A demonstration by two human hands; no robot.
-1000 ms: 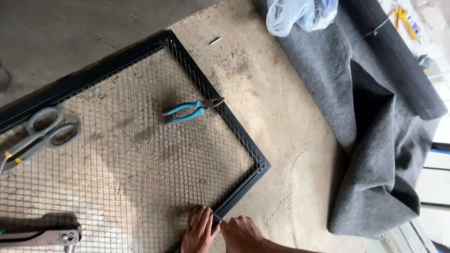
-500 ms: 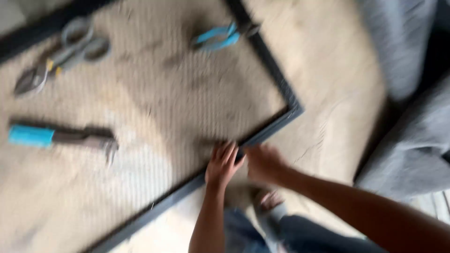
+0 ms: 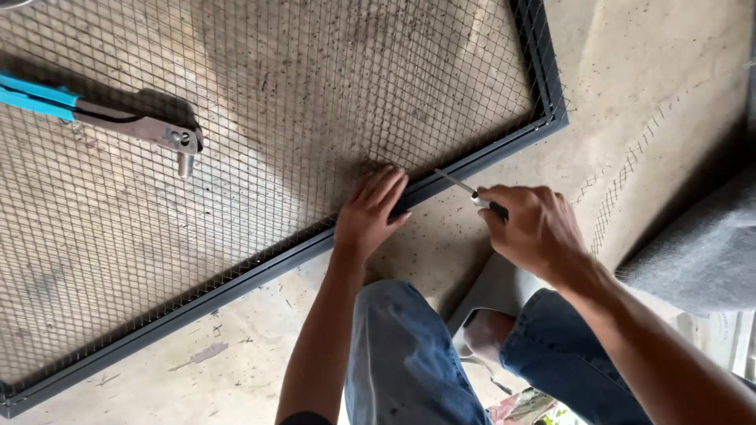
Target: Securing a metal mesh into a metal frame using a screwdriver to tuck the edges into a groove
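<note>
A dark metal frame (image 3: 260,264) filled with wire mesh (image 3: 315,102) lies flat on the concrete floor. My left hand (image 3: 372,212) presses flat on the mesh and frame bar near the frame's lower right corner, fingers spread. Just to its right, my right hand (image 3: 531,228) is closed around a small screwdriver (image 3: 465,189), whose thin metal shaft points up-left toward the frame bar. My knees in blue jeans (image 3: 409,354) are below the hands.
A rivet tool with a blue handle (image 3: 102,118) rests on the mesh at the upper left. Grey felt cloth (image 3: 709,252) lies on the floor at the right edge. A strip of cut mesh (image 3: 622,181) lies on the concrete right of the frame.
The view has dropped closer to the frame's corner. My left hand has settled flat on the mesh, and my right hand now shows a screwdriver aimed at the frame bar.
</note>
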